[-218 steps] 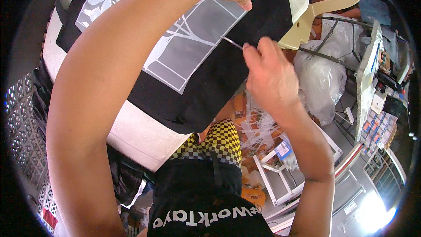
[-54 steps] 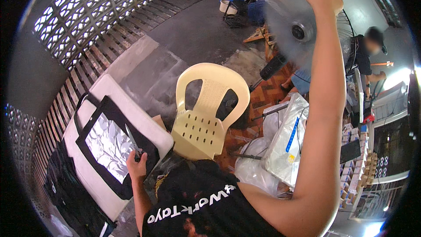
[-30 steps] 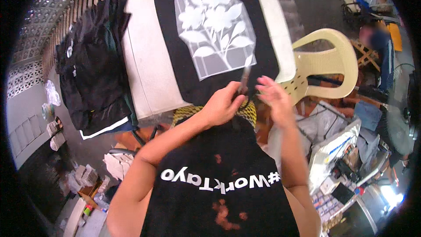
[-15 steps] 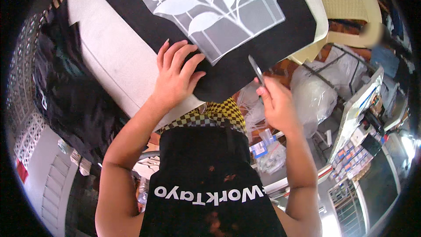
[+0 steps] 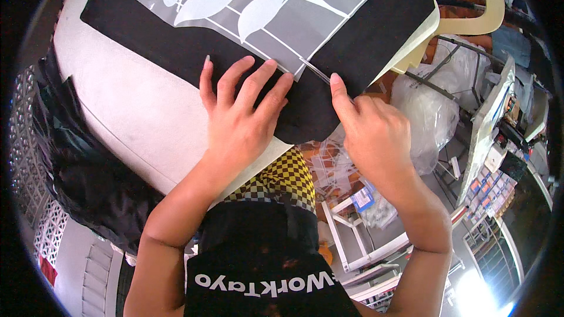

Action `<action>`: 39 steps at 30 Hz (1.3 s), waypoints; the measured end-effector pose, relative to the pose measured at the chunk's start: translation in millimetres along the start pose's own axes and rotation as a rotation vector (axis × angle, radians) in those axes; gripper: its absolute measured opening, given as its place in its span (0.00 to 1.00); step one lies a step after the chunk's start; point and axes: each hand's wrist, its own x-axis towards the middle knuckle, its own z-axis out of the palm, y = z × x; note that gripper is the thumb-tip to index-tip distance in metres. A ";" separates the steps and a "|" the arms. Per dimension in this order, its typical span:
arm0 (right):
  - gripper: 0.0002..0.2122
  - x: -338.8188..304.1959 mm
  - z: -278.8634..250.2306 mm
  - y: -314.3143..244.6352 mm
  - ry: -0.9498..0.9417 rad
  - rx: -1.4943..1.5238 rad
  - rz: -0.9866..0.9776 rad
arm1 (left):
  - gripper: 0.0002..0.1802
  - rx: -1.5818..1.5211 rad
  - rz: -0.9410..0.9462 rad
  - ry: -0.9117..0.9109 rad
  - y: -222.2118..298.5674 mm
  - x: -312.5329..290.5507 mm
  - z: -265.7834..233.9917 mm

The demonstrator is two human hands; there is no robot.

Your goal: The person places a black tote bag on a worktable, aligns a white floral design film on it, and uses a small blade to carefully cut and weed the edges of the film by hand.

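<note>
A black cloth (image 5: 382, 35) lies on a pale, padded-looking surface (image 5: 129, 100). On the cloth is a grey translucent film (image 5: 288, 38) with white leaves, a flower and grid lines. My left hand (image 5: 238, 120) rests on the cloth with fingers spread, its fingertips along the film's near edge. My right hand (image 5: 376, 129) is closed around a slim, pointed metal tool (image 5: 316, 69), its thumb stretched along it. The tool's tip meets the film's near corner, and a narrow bit of film stands there beside the tip. Most of the tool's handle is hidden in the hand.
Black fabric (image 5: 94, 164) hangs along the left side of the work surface. A cream plastic chair (image 5: 490, 20) stands at the far right. Clear plastic bags (image 5: 420, 117) and a white frame (image 5: 352, 252) are to the right, below the surface.
My right hand has brought the tool left and inward, from over the cloth to the film's corner. My left hand has shifted right along the film's edge. The whole view has also shifted.
</note>
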 end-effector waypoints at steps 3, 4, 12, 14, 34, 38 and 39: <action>0.35 9.7 -2.9 11.0 0.048 -0.111 0.054 | 0.26 0.009 0.011 -0.019 -7.2 -4.7 -2.9; 0.35 10.1 -4.7 9.1 0.040 -0.113 0.061 | 0.26 0.009 0.008 -0.020 -8.0 -5.3 -3.1; 0.27 5.2 8.7 8.3 0.116 -0.135 0.026 | 0.27 0.006 0.020 -0.016 -9.7 -6.8 -1.0; 0.25 3.1 7.5 1.5 0.123 -0.148 -0.022 | 0.25 -0.003 0.021 -0.008 -10.5 -7.5 0.6; 0.32 -5.9 8.7 -4.9 0.135 -0.040 0.021 | 0.25 -0.013 0.038 0.013 -8.1 -7.7 4.0; 0.32 1.7 4.8 4.9 0.141 -0.079 0.036 | 0.25 -0.023 0.032 0.017 -7.8 -7.0 3.7; 0.31 -3.6 6.3 -3.5 0.123 -0.073 0.010 | 0.25 -0.021 0.028 0.012 -7.9 -7.0 3.5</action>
